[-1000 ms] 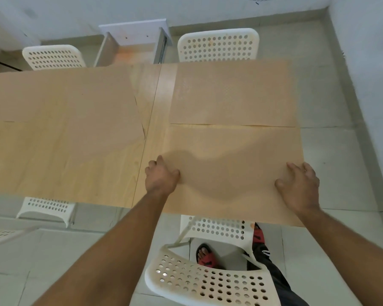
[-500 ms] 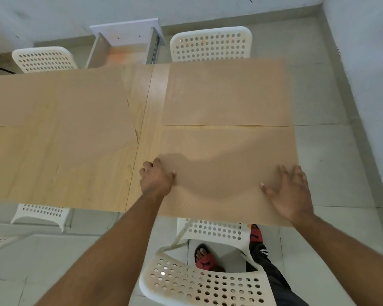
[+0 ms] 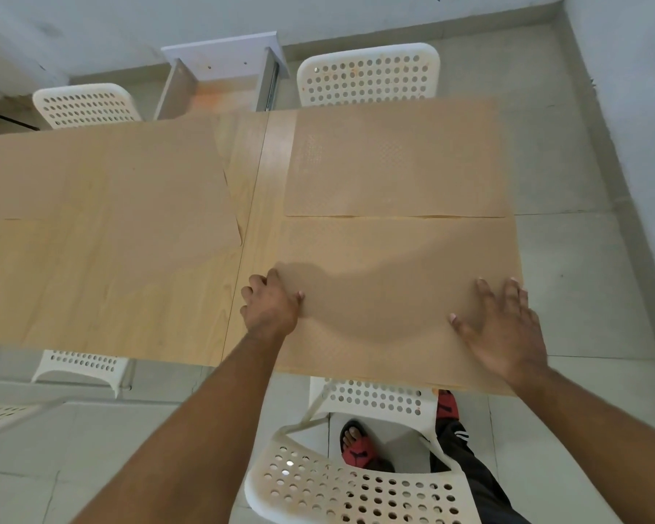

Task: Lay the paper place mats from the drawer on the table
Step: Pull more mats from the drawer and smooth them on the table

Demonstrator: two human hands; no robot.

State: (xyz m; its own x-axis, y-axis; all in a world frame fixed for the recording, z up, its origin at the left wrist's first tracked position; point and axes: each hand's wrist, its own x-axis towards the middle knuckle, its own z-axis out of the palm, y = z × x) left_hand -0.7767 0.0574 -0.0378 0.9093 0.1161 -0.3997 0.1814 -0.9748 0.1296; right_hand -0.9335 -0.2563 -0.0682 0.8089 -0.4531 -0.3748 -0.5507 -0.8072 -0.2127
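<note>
Step in hand, as I read it: squaring up the near-right place mat [image 3: 401, 281] on the counter [image 3: 250, 228]. It already lies flat on the right end of the counter, so this looks like final alignment, not placement.

Left hand [image 3: 271, 306]: fingers curled at the mat's left edge, thumb on top of the sheet. Looks like a light pinch or a push on that edge; can't tell which. Right hand [image 3: 501, 329]: open, fingers spread, palm flat on the mat near its right edge. Pressing, not gripping.

Mat orientation: long axis runs left-right, parallel to the near counter edge. Its far edge touches or sits just beside the far-right mat [image 3: 394, 160], which lies the same way. Near edge reaches the counter edge; the right corner appears to overhang slightly.

More mats cover the left side [image 3: 103, 172], and the drawer [image 3: 220, 66] stands open beyond the counter.

Next move, judged: small slide to line the edges up, smooth the sheet flat, lift both hands off.
</note>
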